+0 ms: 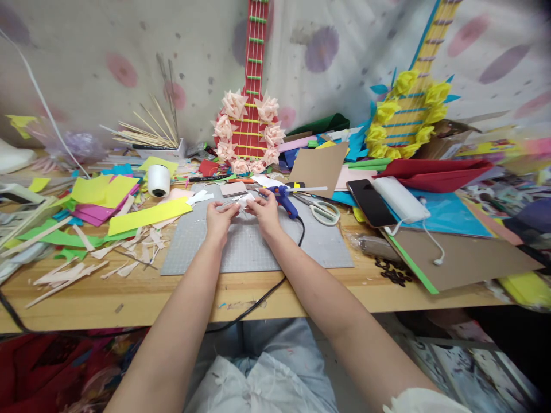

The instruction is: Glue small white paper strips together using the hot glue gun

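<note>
Over the grey cutting mat [253,246], my left hand [219,218] and my right hand [266,213] meet with fingertips pinched on a small white paper piece [245,201]. Its exact shape is partly hidden by my fingers. Just beyond my right hand lies a blue hot glue gun [286,201] with a glue stick jutting out to the right. A pair of scissors [325,212] with pale handles rests right of it. White paper strips [200,198] lie left of my left hand.
A red paper guitar [253,132] with pink flowers and a yellow guitar [400,126] lean at the back. Paper scraps [103,195] crowd the left, near a white cylinder [159,180]. A phone [371,202] and white power bank [400,198] lie right. A black cord [267,295] crosses the table's front.
</note>
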Action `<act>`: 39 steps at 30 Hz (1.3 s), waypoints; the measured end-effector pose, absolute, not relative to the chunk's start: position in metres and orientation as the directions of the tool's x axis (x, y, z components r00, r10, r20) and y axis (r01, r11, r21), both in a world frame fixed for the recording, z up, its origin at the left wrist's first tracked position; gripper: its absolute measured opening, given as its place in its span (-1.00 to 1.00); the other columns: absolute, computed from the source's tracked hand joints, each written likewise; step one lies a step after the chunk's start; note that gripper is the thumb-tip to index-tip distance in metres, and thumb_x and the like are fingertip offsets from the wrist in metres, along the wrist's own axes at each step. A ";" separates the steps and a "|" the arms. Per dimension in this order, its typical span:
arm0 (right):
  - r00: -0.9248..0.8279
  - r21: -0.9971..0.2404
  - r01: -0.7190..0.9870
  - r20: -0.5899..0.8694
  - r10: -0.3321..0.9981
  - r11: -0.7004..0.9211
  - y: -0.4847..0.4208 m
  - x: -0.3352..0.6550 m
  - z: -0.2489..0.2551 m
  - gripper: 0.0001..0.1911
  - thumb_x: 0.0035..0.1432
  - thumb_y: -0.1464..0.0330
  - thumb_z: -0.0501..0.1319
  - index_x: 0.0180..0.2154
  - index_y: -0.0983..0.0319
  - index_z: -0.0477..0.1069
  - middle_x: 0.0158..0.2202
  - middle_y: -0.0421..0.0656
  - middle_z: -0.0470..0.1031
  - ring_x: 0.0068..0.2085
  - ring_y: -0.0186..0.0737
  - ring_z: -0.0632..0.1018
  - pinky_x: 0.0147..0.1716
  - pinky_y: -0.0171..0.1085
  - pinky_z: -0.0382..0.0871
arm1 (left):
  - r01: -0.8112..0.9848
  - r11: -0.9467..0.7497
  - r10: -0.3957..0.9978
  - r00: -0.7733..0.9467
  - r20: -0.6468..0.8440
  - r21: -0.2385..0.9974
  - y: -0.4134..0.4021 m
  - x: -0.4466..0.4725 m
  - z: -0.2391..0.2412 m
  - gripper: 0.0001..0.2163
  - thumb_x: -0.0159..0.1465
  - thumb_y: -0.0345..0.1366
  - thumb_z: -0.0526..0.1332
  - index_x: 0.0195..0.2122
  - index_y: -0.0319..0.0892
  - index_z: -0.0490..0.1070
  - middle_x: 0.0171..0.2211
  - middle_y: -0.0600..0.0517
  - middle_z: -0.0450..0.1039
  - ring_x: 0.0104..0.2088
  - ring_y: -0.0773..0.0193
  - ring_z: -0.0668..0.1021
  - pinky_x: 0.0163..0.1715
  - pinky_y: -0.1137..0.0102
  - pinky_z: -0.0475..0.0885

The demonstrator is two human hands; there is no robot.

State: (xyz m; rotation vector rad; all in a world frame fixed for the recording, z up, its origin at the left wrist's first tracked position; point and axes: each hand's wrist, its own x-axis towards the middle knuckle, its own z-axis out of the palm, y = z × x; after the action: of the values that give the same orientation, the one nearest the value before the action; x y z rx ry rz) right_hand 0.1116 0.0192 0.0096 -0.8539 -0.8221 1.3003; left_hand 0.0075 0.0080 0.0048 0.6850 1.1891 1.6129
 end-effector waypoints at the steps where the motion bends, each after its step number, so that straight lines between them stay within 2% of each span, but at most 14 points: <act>1: 0.089 -0.888 -0.455 0.032 0.995 0.069 0.019 0.112 0.010 -0.45 -0.28 0.40 0.30 -0.21 0.15 0.09 -0.57 -0.43 0.28 -0.55 -0.45 0.42 -0.45 -0.33 0.43 | -0.373 -0.040 0.926 -0.362 -0.106 0.927 0.008 0.008 0.005 -0.53 -0.16 -0.47 0.34 -0.35 -0.13 0.04 -0.54 0.13 0.44 -0.55 0.37 0.51 -0.35 0.38 0.43; 14: 0.053 -0.893 -0.445 0.038 0.998 0.058 0.019 0.111 0.009 -0.47 -0.25 0.41 0.29 -0.21 0.15 0.10 -0.55 -0.41 0.30 -0.51 -0.46 0.42 -0.42 -0.35 0.42 | -0.372 -0.050 0.938 -0.337 -0.084 0.927 0.009 0.009 0.006 -0.50 -0.19 -0.44 0.36 -0.37 -0.12 0.01 -0.55 0.16 0.42 -0.54 0.40 0.51 -0.37 0.41 0.42; 28: 0.028 -0.888 -0.456 0.048 0.998 0.055 0.018 0.113 0.010 -0.49 -0.23 0.40 0.29 -0.20 0.17 0.11 -0.52 -0.37 0.37 -0.48 -0.41 0.45 -0.40 -0.33 0.40 | -0.403 -0.039 0.957 -0.278 -0.082 0.915 0.010 0.008 0.006 -0.57 -0.19 -0.40 0.35 -0.41 -0.15 0.07 -0.60 0.19 0.37 -0.58 0.43 0.48 -0.41 0.47 0.38; 32: -0.029 -0.885 -0.464 0.072 0.997 0.050 0.018 0.112 0.008 -0.43 -0.28 0.42 0.31 -0.19 0.16 0.10 -0.52 -0.39 0.36 -0.45 -0.40 0.45 -0.33 -0.30 0.39 | -0.423 -0.050 0.950 -0.300 -0.088 0.905 0.011 0.007 0.004 -0.54 -0.22 -0.39 0.36 -0.41 -0.15 0.05 -0.57 0.16 0.41 -0.57 0.41 0.49 -0.42 0.46 0.37; 35: -0.088 -0.902 -0.430 0.091 0.992 0.045 0.017 0.110 0.005 -0.40 -0.33 0.47 0.31 -0.19 0.16 0.10 -0.51 -0.39 0.37 -0.42 -0.38 0.46 -0.27 -0.28 0.37 | -0.440 -0.078 0.947 -0.314 -0.072 0.895 0.012 0.007 0.003 -0.54 -0.23 -0.40 0.36 -0.42 -0.15 0.05 -0.57 0.16 0.41 -0.56 0.41 0.49 -0.42 0.47 0.36; 39: -0.078 -0.929 -0.364 0.101 0.992 0.066 0.016 0.108 0.004 -0.43 -0.33 0.47 0.32 -0.21 0.17 0.13 -0.53 -0.39 0.36 -0.44 -0.38 0.45 -0.26 -0.27 0.34 | -0.437 -0.096 0.949 -0.312 -0.050 0.895 0.013 0.005 0.001 -0.55 -0.24 -0.40 0.37 -0.44 -0.16 0.07 -0.60 0.18 0.38 -0.56 0.42 0.48 -0.43 0.49 0.34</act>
State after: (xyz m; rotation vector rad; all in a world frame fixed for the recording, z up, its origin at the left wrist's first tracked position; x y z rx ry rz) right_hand 0.1080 0.0156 0.0041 -0.8269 -1.0375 1.3675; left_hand 0.0055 0.0126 0.0008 0.7028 1.0576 1.6391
